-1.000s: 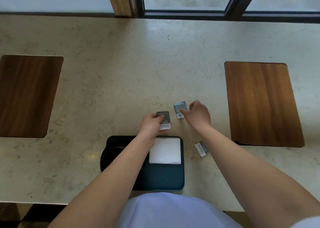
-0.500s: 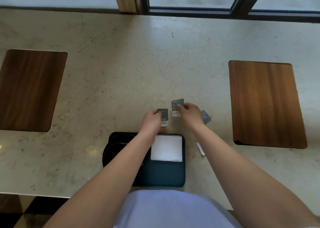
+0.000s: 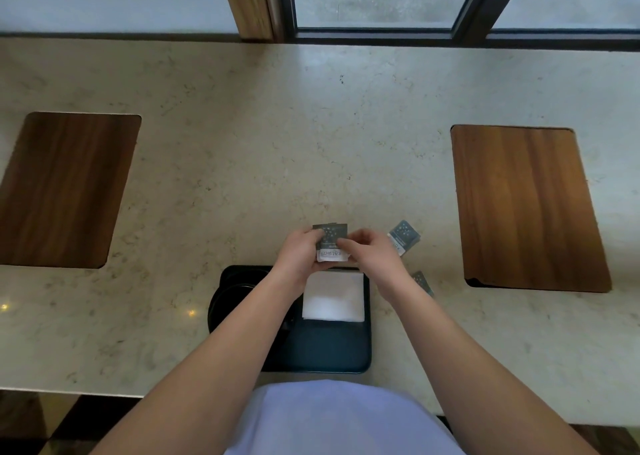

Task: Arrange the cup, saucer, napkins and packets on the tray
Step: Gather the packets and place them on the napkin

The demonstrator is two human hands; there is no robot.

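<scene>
Head view showed your left hand (image 3: pixel 300 258) and right hand (image 3: pixel 372 254) pinched together on small grey-and-white paper packets (image 3: pixel 330 243) held upright just beyond the dark teal rectangular tray (image 3: pixel 332 352), while another grey packet (image 3: pixel 403 235) lay on the beige stone desk (image 3: pixel 242 163) nearer your right.
</scene>
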